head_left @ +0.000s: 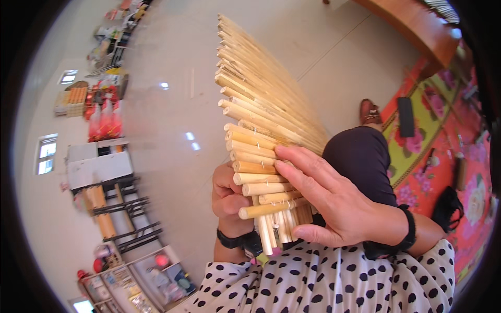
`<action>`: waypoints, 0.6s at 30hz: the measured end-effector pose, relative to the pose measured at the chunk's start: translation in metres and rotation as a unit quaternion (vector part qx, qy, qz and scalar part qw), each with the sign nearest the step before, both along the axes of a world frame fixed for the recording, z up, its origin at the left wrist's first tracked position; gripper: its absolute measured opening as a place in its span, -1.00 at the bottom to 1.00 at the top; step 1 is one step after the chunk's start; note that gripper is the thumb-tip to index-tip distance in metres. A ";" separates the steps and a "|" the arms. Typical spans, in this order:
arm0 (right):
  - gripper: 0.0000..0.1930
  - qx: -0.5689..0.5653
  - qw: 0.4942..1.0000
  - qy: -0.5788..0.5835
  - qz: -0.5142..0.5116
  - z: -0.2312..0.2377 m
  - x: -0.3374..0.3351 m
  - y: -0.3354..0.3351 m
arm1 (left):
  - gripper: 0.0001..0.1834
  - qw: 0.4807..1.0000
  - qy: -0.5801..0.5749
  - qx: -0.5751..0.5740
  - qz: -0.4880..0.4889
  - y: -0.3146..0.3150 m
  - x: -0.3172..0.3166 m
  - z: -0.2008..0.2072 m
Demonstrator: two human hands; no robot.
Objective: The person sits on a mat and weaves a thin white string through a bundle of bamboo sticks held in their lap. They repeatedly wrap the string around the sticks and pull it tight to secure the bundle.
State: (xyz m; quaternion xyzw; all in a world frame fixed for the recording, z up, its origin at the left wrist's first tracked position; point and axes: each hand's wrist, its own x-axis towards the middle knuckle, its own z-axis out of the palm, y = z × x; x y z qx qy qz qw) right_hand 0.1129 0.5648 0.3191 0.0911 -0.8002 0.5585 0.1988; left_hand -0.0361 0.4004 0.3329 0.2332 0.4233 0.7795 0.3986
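A mat of pale reed sticks (266, 109), bound side by side with thin thread, fans upward from my hands and away across the view. Its near end folds under, so several stick ends (271, 224) point down toward my lap. My left hand (229, 195) is curled closed against the left side of the mat, with part of its fingers hidden behind the sticks. Across the top of the near sticks lies my right hand (334, 203), fingers stretched out flat and thumb apart, touching them. Dark bands circle both wrists.
My dark-trousered knee (360, 161) and a brown shoe (369, 112) are beyond my right hand. A red floral cloth (417, 177) holds a dark rectangular object (405, 117). Wooden furniture (417, 26) stands far right. Along the left are a black rack (128, 206) and shelves (125, 284).
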 end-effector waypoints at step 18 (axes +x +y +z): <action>-0.13 -0.070 0.997 0.020 0.019 0.012 -0.018 0.014 | -0.81 0.996 -0.060 -0.010 0.065 0.002 0.022 0.015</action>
